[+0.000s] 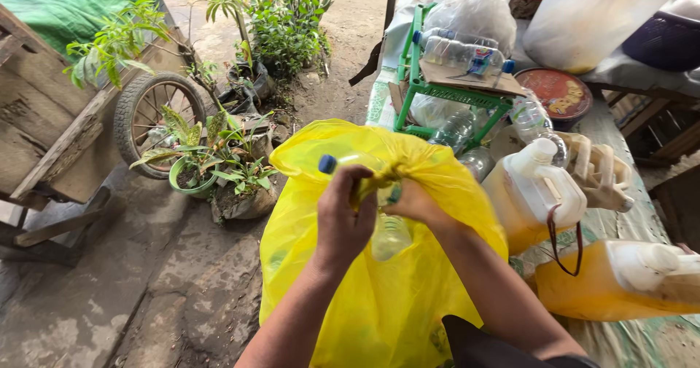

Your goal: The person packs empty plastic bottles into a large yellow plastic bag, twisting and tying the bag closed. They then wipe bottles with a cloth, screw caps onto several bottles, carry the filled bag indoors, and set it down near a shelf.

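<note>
A large yellow plastic bag (379,295) stood in front of you, bulging and full, reaching from your lap area up to the middle of the view. Its mouth had been gathered into a twisted bunch at the top, so the filling looked finished and the closing looked under way; no finished knot could be seen. Through the thin yellow film you could make out a clear plastic bottle (390,235), and a second bottle's blue cap (328,164) showed at the upper left of the gathered mouth.

Your left hand (343,218) was curled shut around the bunched plastic from the left, back of the hand toward you. Your right hand (413,202) was pinching the same twist from the right, fingers pressed together. The two hands touched at the gather.

Just to the right, on a worn counter (605,124), lay pale jugs of amber liquid (543,193), one with a dark cord loop. Behind the bag stood a green wire rack (452,91) holding empty clear bottles and cardboard. To the left, on the ground, were potted plants (219,160) and a wooden cart's wheel (157,113).
</note>
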### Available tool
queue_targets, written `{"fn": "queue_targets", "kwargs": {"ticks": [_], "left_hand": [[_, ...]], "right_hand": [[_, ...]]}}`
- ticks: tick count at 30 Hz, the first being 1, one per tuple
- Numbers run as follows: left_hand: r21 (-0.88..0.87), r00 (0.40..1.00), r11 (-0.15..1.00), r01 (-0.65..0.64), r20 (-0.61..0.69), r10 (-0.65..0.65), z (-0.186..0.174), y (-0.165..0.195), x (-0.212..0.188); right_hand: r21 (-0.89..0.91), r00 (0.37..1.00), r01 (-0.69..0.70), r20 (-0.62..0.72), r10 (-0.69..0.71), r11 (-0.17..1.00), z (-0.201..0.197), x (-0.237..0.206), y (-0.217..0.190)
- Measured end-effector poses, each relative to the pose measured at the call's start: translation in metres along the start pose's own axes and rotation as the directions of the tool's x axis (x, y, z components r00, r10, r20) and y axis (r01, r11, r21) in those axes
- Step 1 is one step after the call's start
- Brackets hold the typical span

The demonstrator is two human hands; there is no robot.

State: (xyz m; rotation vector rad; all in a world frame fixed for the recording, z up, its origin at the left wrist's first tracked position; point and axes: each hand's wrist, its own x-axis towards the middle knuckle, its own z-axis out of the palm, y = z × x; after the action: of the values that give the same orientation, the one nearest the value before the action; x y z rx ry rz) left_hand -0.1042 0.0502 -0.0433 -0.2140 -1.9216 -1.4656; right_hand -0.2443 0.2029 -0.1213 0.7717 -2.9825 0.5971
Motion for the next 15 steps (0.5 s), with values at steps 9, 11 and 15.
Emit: {"fn": "queue_targets", "kwargs": {"ticks": [9, 11, 15], "left_hand": [[0.004, 0.999, 0.999, -0.041, -0.026, 0.041, 0.009, -0.002, 0.004], [0.005, 0.998, 0.998, -0.058, 0.016, 0.058, 0.012, 0.003, 0.003], [0.135, 0.976, 0.974, -0.180, 0.145, 0.160, 0.017, 0.015, -0.001]], "right_hand": [[0.238, 0.988, -0.019, -0.146, 0.055, 0.971, -0.023, -0.117, 0.053], [0.300, 0.989, 0.047, -0.146, -0.003, 0.953, -0.024, -0.128, 0.069], [0.339, 0.956, -0.264, -0.035, 0.293, 0.903, -0.032, -0.144, 0.091]]}}
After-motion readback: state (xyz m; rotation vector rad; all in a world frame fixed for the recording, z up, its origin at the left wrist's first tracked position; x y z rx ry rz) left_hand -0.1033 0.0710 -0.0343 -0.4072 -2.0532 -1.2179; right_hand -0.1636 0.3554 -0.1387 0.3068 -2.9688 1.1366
